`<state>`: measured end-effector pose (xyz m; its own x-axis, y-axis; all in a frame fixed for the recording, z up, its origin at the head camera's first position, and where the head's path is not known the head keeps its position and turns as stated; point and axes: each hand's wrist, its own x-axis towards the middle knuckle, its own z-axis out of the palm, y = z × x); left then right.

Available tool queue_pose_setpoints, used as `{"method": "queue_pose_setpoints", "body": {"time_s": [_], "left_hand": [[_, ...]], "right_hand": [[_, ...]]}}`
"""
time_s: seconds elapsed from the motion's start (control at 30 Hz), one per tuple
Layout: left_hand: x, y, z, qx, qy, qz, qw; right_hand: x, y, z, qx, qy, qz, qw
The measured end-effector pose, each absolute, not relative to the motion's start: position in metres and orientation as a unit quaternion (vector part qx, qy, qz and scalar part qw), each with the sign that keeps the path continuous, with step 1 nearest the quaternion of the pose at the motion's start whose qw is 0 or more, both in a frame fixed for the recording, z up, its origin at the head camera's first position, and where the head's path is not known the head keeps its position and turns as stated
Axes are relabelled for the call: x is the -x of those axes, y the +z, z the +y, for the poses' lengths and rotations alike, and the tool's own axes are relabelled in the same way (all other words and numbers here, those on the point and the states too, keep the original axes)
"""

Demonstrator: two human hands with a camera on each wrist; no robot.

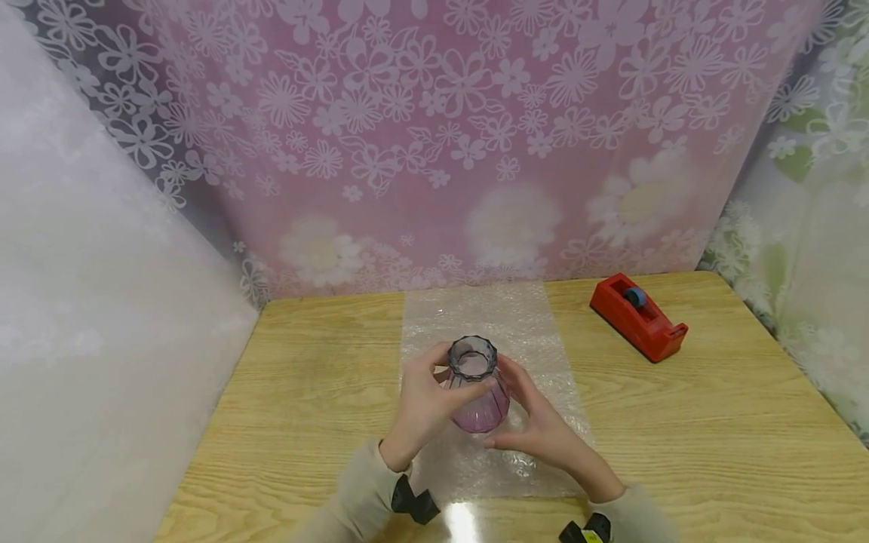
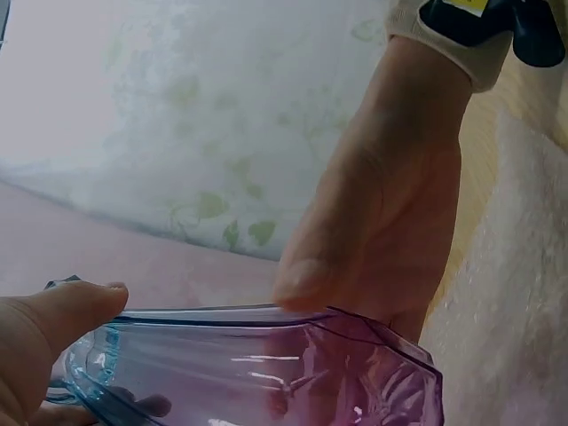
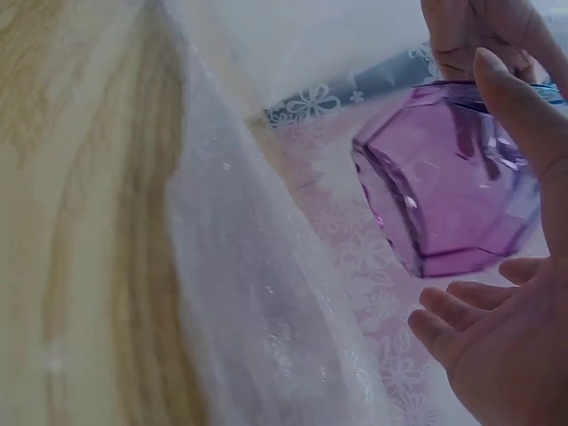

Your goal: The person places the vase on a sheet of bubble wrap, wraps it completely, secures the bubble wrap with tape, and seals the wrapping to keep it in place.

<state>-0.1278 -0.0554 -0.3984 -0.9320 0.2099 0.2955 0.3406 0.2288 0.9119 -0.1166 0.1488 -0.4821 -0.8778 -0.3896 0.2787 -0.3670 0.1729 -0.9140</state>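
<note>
A faceted glass vase (image 1: 482, 413), smoky blue-grey at the neck and purple at the base, is held above the table with its mouth towards the head camera. My left hand (image 1: 424, 403) grips it near the neck, thumb across the front, as the left wrist view also shows. At the other side is my right hand (image 1: 543, 430), its thumb apart from the glass in the head view. In the right wrist view, its fingers (image 3: 453, 311) extend loosely below the purple base (image 3: 444, 186). Under both hands lies a sheet of clear bubble wrap (image 1: 444, 320).
A red tape dispenser (image 1: 634, 320) with a blue roll stands at the back right of the wooden table (image 1: 319, 377). Flower-patterned curtains (image 1: 434, 151) hang behind the table and along its sides.
</note>
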Motion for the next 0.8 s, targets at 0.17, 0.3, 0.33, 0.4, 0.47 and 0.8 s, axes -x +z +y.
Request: {"method": "queue_pose_setpoints", "body": {"time_s": [0.17, 0.3, 0.33, 0.4, 0.47, 0.8], "left_hand": [[0.119, -0.401, -0.047, 0.188, -0.618, -0.762, 0.044], [0.116, -0.401, -0.044, 0.192, -0.632, -0.750, 0.045], [0.116, -0.401, -0.043, 0.191, -0.635, -0.747, 0.045], [0.115, -0.401, -0.043, 0.191, -0.641, -0.742, 0.044], [0.114, -0.402, -0.043, 0.191, -0.648, -0.736, 0.043], [0.113, -0.409, -0.057, 0.174, -0.683, -0.710, 0.015]], "right_hand": [[0.113, -0.484, 0.144, 0.239, -0.633, 0.735, 0.030], [0.113, -0.486, 0.144, 0.245, -0.641, 0.727, 0.006], [0.113, -0.486, 0.144, 0.247, -0.640, 0.728, -0.003], [0.113, -0.486, 0.146, 0.246, -0.631, 0.736, -0.023], [0.113, -0.486, 0.148, 0.244, -0.622, 0.743, -0.039], [0.114, -0.481, 0.167, 0.239, -0.622, 0.742, -0.073]]}}
